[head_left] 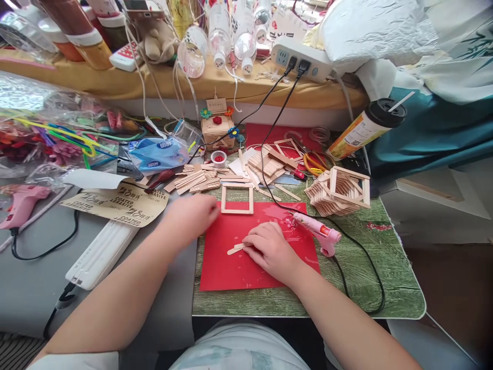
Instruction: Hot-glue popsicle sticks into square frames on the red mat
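My right hand [271,253] is low over a red sheet [223,272], its fingers closed on a couple of craft sticks [235,248] whose ends poke out to the left. My left hand [192,218], slightly blurred, hovers at the sheet's upper left corner. Its fingers are curled, and anything inside them is hidden. Just right of that hand, a square frame of craft sticks [237,211] lies at the sheet's top edge. Loose craft sticks [196,178] are piled behind it. A pink glue gun [318,231] rests on the sheet's right side, its cord trailing off.
A stack of stick frames [337,192] stands at the right, near a lidded drink cup [365,128]. Sandpaper [119,203] and a white power strip [102,254] lie left. Behind are a stick box [217,131] and a shelf holding bottles. A black cord [265,149] crosses the work area.
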Motion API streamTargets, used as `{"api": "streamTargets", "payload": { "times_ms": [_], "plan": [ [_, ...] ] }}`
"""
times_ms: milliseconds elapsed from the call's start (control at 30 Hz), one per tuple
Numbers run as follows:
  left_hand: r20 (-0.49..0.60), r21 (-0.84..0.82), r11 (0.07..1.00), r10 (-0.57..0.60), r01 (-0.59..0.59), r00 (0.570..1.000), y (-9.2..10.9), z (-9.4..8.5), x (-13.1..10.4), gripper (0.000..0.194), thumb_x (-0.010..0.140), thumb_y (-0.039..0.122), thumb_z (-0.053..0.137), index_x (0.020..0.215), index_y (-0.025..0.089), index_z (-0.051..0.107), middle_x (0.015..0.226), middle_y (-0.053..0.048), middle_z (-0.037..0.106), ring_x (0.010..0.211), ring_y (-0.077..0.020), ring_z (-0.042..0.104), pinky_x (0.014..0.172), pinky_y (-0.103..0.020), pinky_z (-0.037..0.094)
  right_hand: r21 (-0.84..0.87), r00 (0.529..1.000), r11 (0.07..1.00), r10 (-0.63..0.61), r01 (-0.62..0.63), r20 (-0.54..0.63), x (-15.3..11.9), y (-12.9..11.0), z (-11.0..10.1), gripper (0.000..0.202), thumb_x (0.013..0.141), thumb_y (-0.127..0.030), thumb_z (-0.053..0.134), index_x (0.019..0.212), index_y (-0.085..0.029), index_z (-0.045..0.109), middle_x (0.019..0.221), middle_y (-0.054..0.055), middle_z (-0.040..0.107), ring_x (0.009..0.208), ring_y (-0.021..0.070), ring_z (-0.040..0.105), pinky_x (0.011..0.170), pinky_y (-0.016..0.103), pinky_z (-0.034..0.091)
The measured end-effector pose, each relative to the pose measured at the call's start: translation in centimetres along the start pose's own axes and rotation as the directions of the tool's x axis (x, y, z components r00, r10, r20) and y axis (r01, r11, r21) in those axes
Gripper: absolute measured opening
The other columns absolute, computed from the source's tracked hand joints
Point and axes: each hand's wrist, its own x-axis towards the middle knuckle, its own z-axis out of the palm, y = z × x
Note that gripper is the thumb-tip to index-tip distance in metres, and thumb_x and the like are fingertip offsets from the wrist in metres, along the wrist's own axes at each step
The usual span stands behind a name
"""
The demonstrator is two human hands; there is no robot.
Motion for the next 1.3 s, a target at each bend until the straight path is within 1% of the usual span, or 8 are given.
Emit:
{"api": "streamTargets", "payload": {
  "times_ms": [100, 233, 367, 533, 700, 933, 1067, 1300],
  "plan": [
    [-0.104, 0.099, 0.968, -0.22, 0.23, 0.97, -3.3, -0.8, 0.4, 0.029, 0.094, 0.05, 0.059, 0.085, 0.024, 0.067, 0.093, -0.011, 0.079, 0.079, -0.031, 0.071, 0.062, -0.035, 0.042, -0.01, 1.0, 1.0, -0.009, 0.009, -0.003, -0.1, 0.1, 0.1, 0.012, 0.108, -0.025, 0.061, 0.109, -0.023, 0.073, 0.101, 0.007, 0.075, 0.097, 0.0232, 0.06, 0.094, 0.044, 0.039],
    [-0.051, 0.064, 0.965, -0.25, 0.253, 0.967, -5.9, -0.6, 0.8, 0.028, 0.086, 0.052, 0.065, 0.08, 0.024, 0.069, 0.089, -0.01, 0.08, 0.069, -0.0287, 0.069, 0.06, -0.037, 0.042, -0.014, 1.0, 1.0, -0.022, 0.022, -0.001, -0.2, 0.2, 0.2, 0.014, 0.109, -0.025, 0.059, 0.111, -0.022, 0.073, 0.099, 0.007, 0.075, 0.095, 0.023, 0.06, 0.091, 0.044, 0.039],
    [-0.007, 0.06, 0.968, -0.245, 0.244, 0.97, -5.7, -0.5, 0.7, 0.018, 0.082, 0.039, 0.064, 0.073, 0.025, 0.07, 0.084, -0.007, 0.079, 0.06, -0.0242, 0.065, 0.057, -0.035, 0.04, -0.031, 1.0, 0.999, -0.024, 0.024, -0.001, -0.1, 0.1, 0.2, 0.018, 0.11, -0.025, 0.056, 0.119, -0.02, 0.071, 0.102, 0.008, 0.075, 0.093, 0.023, 0.061, 0.088, 0.042, 0.041],
    [0.048, 0.096, 0.97, -0.23, 0.224, 0.972, -5.6, -0.4, 0.6, 0.02, 0.076, 0.041, 0.068, 0.065, 0.024, 0.069, 0.075, -0.007, 0.075, 0.049, -0.0209, 0.059, 0.054, -0.034, 0.04, 0.002, 1.0, 1.0, -0.001, 0.001, 0.01, -0.2, 0.3, 0.3, 0.019, 0.111, -0.026, 0.056, 0.122, -0.021, 0.07, 0.104, 0.009, 0.076, 0.094, 0.0229, 0.064, 0.088, 0.041, 0.044],
    [-0.093, 0.123, 0.974, -0.178, 0.189, 0.98, -6.0, 0.1, 0.6, 0.014, 0.08, 0.038, 0.067, 0.077, 0.024, 0.068, 0.084, -0.007, 0.079, 0.06, -0.0236, 0.066, 0.053, -0.034, 0.037, 0.029, 1.0, 0.999, 0.023, -0.023, 0.012, 0.0, 0.5, 0.3, 0.015, 0.109, -0.025, 0.06, 0.118, -0.022, 0.072, 0.103, 0.008, 0.075, 0.093, 0.0225, 0.063, 0.088, 0.04, 0.044],
    [-0.385, 0.007, 0.999, -0.028, 0.033, 0.922, -2.2, -1.1, 1.6, 0.027, 0.102, 0.038, 0.049, 0.103, 0.026, 0.073, 0.104, -0.006, 0.081, 0.095, -0.0253, 0.073, 0.067, -0.035, 0.045, -0.018, 1.0, 1.0, 0.002, -0.002, 0.007, 0.1, 0.3, 0.3, 0.014, 0.107, -0.023, 0.062, 0.11, -0.021, 0.076, 0.1, 0.007, 0.073, 0.09, 0.0205, 0.06, 0.088, 0.038, 0.042],
    [-0.312, 0.078, 0.99, 0.135, -0.117, 0.94, 0.3, -2.0, 5.0, 0.031, 0.102, 0.041, 0.051, 0.103, 0.026, 0.079, 0.104, -0.006, 0.081, 0.097, -0.026, 0.072, 0.07, -0.034, 0.046, -0.083, 1.0, 0.996, -0.019, 0.019, 0.01, 0.0, 0.4, 0.4, 0.017, 0.108, -0.023, 0.061, 0.11, -0.02, 0.077, 0.103, 0.008, 0.071, 0.094, 0.0215, 0.058, 0.088, 0.038, 0.041],
    [-0.129, 0.197, 0.857, 0.504, -0.476, 0.854, 3.4, -2.4, 13.2, 0.036, 0.1, 0.031, 0.051, 0.117, 0.03, 0.082, 0.118, -0.006, 0.078, 0.108, -0.0246, 0.07, 0.079, -0.032, 0.048, -0.085, 0.999, 0.996, -0.011, 0.013, 0.032, -0.1, 0.5, 0.1, 0.017, 0.109, -0.027, 0.061, 0.111, -0.02, 0.076, 0.104, 0.008, 0.07, 0.1, 0.0228, 0.057, 0.091, 0.038, 0.04]
  ]
}}
